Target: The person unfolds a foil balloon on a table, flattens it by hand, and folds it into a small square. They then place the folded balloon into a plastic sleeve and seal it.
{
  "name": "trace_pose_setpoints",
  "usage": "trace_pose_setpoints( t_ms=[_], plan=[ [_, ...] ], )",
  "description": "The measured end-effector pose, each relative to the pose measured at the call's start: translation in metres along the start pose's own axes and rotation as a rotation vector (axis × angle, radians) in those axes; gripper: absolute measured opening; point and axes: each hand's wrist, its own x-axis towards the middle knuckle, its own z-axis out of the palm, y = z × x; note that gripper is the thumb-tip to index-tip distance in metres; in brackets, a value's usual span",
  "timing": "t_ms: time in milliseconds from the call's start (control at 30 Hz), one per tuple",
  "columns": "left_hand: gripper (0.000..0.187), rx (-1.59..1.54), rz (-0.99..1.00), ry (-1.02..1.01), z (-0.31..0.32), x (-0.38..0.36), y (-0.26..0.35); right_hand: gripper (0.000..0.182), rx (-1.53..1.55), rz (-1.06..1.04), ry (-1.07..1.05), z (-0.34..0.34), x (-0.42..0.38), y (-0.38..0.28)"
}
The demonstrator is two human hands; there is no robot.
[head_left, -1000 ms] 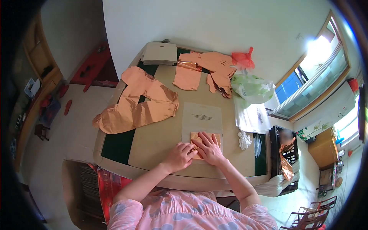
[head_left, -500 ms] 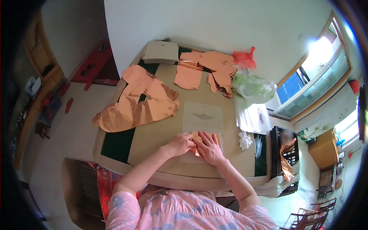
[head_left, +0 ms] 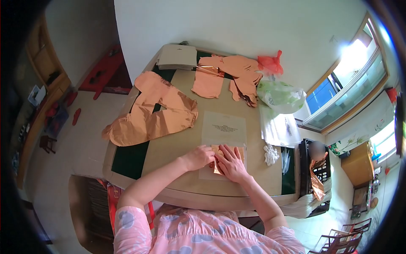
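A small folded piece of copper-coloured foil balloon (head_left: 217, 168) lies on a clear plastic bag (head_left: 207, 174) near the table's front edge. My right hand (head_left: 231, 164) rests flat on the foil with its fingers stretched out. At the foil's left edge is my left hand (head_left: 198, 158), its fingers curled together and pinching that edge; the fingertips are partly hidden. Beyond both hands the bag's upper part, printed with small dark text (head_left: 223, 128), lies flat. A large unfolded foil balloon (head_left: 146, 122), wrinkled and with a hole in the middle, spreads to the left.
More flat foil balloons (head_left: 209, 84) are piled at the back beside a stack of card sheets (head_left: 177, 57). On the right are a red bag (head_left: 270, 64), a green-white bag (head_left: 280, 97), clear sleeves (head_left: 279, 129), white ribbon coils (head_left: 271, 155), thin straws (head_left: 285, 161) and a black crate (head_left: 305, 169).
The foil's lower left side lies flatter and straighter than before. My left hand has shifted slightly along its edge, while my right hand stays pressed in place.
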Motion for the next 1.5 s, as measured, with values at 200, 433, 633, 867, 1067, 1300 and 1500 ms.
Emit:
trace_pose_setpoints(
  t_ms=[200,433,633,867,1067,1300,1500],
  plan=[
    [0.007,0.222,0.163,-0.034,-0.001,0.001,0.001,0.043,-0.026,-0.002,0.0,0.002,0.0,0.001],
    [0.007,-0.024,0.079,0.068,0.006,-0.004,0.0,0.044,-0.031,-0.008,0.023,0.006,-0.001,0.004],
    [0.011,-0.205,-0.018,0.101,0.011,-0.01,-0.002,0.044,-0.031,-0.005,0.019,0.002,0.0,0.001],
    [0.009,0.033,0.085,0.062,0.002,-0.006,0.003,0.042,-0.01,0.0,0.019,0.002,0.0,0.0],
    [0.01,-0.044,0.066,0.122,0.011,-0.008,0.0,0.042,-0.002,-0.001,0.015,0.002,0.0,0.0],
    [0.016,-0.115,0.044,-0.045,-0.006,-0.006,0.001,0.044,-0.038,-0.005,0.035,0.004,0.001,0.002],
    [0.02,-0.091,0.001,-0.011,0.001,-0.007,0.006,0.045,-0.032,-0.025,0.054,0.004,0.001,0.003]
  ],
)
